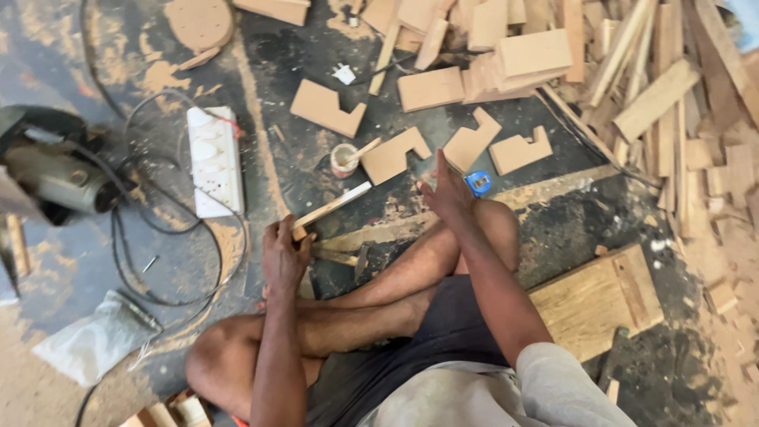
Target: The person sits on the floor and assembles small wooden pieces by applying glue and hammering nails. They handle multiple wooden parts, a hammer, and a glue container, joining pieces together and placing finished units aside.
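Observation:
I sit cross-legged on a dusty dark floor. My left hand [285, 253] grips the near end of a thin wooden strip [332, 205] that slants up and to the right. My right hand [447, 194] reaches forward over my knee with fingers extended, close to a blue tape measure [477, 183] and a notched plywood piece [393, 156]; it holds nothing that I can see. More notched plywood cutouts [326, 108] [519, 152] lie just beyond, and a small cup with a stick in it [344, 160] stands beside them.
A white power strip [213, 160] with black cables lies at the left, next to a power tool [55, 174]. A heap of wood offcuts [632, 87] fills the upper right. A wooden board [597, 300] lies at my right, a plastic bag [95, 340] at lower left.

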